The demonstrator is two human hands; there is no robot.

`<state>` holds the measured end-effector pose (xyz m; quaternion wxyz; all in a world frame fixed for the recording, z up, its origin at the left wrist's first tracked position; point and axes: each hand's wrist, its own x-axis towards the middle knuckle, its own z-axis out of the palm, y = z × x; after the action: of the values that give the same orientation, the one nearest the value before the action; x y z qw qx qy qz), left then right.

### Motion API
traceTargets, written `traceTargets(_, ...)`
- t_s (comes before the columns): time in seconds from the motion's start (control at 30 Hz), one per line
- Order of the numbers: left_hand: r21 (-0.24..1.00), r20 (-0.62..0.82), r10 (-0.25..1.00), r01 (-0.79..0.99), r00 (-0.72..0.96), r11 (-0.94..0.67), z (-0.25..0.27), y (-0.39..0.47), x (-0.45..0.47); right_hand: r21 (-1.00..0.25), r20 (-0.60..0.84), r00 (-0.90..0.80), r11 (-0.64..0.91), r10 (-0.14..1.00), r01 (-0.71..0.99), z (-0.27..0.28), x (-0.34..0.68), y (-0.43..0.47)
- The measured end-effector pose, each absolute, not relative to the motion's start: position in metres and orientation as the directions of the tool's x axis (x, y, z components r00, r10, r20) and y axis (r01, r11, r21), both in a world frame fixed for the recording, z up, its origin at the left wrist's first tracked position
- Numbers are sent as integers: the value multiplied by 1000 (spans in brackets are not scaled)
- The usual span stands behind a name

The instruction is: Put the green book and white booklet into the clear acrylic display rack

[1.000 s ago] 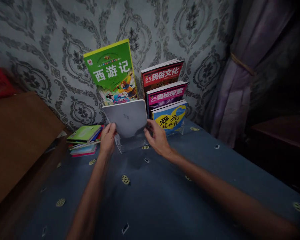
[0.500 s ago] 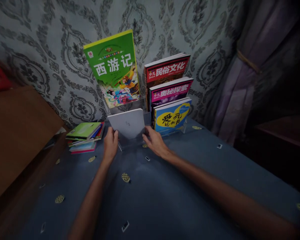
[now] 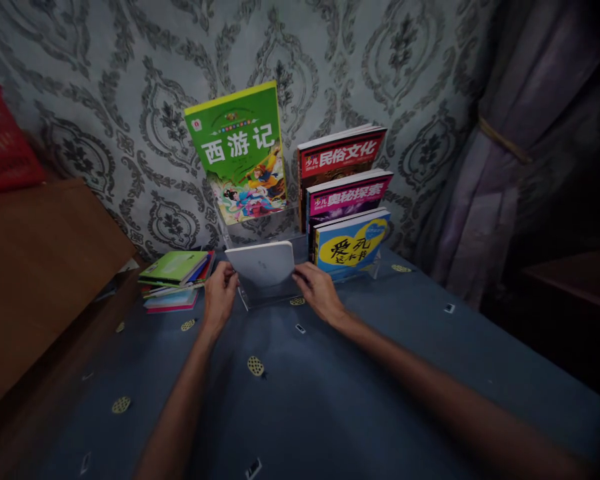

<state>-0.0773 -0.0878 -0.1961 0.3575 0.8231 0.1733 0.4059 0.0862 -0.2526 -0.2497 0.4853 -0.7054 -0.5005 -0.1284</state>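
A plain pale-grey book, with a small faint mark at its centre, leans upright on the low front tier of a clear stand. My left hand is closed at the book's left edge, its fingertips bent around it. At the right edge, the thumb and fingers of my right hand pinch the same book. Behind it, a tall green book stands on a higher tier. Just right of my right hand is a blue and yellow book, in front of a purple book and a red one.
A stack of small books lies left of the stand. Further left is a brown box-like object with a red bag-like item above it. The blue patterned tablecloth spreads in front; a tied curtain hangs at right.
The pale-grey book sits slightly lower against the stand's front, with both hands still at its edges. The whole view has shifted, so everything appears a little lower and further right.
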Motion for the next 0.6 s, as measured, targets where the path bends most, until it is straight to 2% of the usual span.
traceTargets(0.43, 637, 573, 529, 68, 626, -768, -197, -85, -79, -555, 607, 560, -204, 564, 806, -251, 93, -241)
traceTargets(0.6, 652, 576, 543, 57, 611, -756, -199, -86, -78, -552, 653, 555, -177, 516, 815, -256, 96, -238)
